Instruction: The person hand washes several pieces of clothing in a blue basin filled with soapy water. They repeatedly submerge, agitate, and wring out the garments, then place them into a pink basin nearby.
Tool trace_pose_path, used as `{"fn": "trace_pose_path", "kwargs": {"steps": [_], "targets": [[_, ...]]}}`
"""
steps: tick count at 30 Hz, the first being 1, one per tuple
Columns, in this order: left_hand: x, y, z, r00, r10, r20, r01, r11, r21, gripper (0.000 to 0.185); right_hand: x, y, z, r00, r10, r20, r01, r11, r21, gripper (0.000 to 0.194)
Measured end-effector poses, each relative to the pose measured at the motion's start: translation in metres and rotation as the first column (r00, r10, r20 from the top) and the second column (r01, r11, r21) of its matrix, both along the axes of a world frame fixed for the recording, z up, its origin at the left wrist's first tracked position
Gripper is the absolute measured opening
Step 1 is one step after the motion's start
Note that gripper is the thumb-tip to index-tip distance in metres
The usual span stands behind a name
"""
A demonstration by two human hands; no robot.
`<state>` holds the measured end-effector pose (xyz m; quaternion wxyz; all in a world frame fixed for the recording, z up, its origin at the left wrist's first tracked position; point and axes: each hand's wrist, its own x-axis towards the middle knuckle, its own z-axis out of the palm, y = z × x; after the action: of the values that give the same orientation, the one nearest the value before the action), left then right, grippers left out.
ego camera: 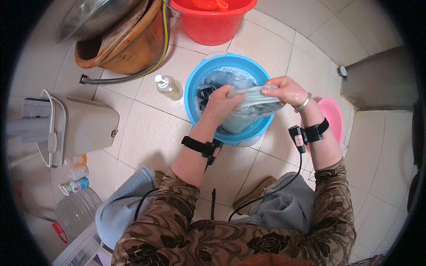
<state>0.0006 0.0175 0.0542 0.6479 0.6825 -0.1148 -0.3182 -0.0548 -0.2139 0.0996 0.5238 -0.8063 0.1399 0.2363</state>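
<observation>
A wet, pale grey-green cloth (254,104) is stretched between my two hands over a blue plastic basin (190,94). My left hand (223,103) pinches its left end. On the other end, thumb and fingers of my right hand (284,90) are closed, and a bracelet circles that wrist. The cloth's lower folds hang down into the basin. Sudsy water (229,71) fills the basin, with a dark cloth (205,91) soaking at its left side. How much fabric lies below the surface cannot be seen.
Left of the basin stands a clear pump bottle (169,88). Behind are a red bucket (213,26) and a brown tub (133,50) with a hose (161,60). A trash bin (86,128) is at left, a pink basin (331,114) at right. Cables run from both wrist straps.
</observation>
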Motion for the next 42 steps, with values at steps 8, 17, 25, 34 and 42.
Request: {"fn": "trace_pose_path", "kwargs": {"steps": [8,17,25,34,42], "targets": [[0.008,0.005,-0.036,0.993,0.120,0.019,-0.117,0.986,-0.123,0.020,0.000,-0.007,-0.005,0.853,-0.516,0.078,0.345,0.670,0.658,0.034],[-0.017,-0.033,-0.040,0.621,-0.260,-0.739,-0.433,0.672,-0.600,0.026,0.001,0.111,0.021,0.858,0.054,0.511,0.214,0.867,-0.450,0.029],[-0.033,-0.036,-0.040,0.862,-0.041,-0.505,-0.339,0.694,-0.636,0.028,0.025,0.098,-0.008,0.907,-0.023,0.420,0.270,0.797,-0.541,0.033],[0.006,-0.002,0.005,0.976,-0.065,-0.206,-0.017,0.927,-0.374,0.034,0.024,0.049,-0.014,0.646,0.325,0.691,-0.163,0.943,-0.290,0.050],[-0.017,-0.006,-0.017,0.436,-0.381,-0.815,-0.471,0.675,-0.568,0.042,-0.003,0.124,0.004,0.891,0.072,0.449,0.174,0.858,-0.483,0.020]]}}
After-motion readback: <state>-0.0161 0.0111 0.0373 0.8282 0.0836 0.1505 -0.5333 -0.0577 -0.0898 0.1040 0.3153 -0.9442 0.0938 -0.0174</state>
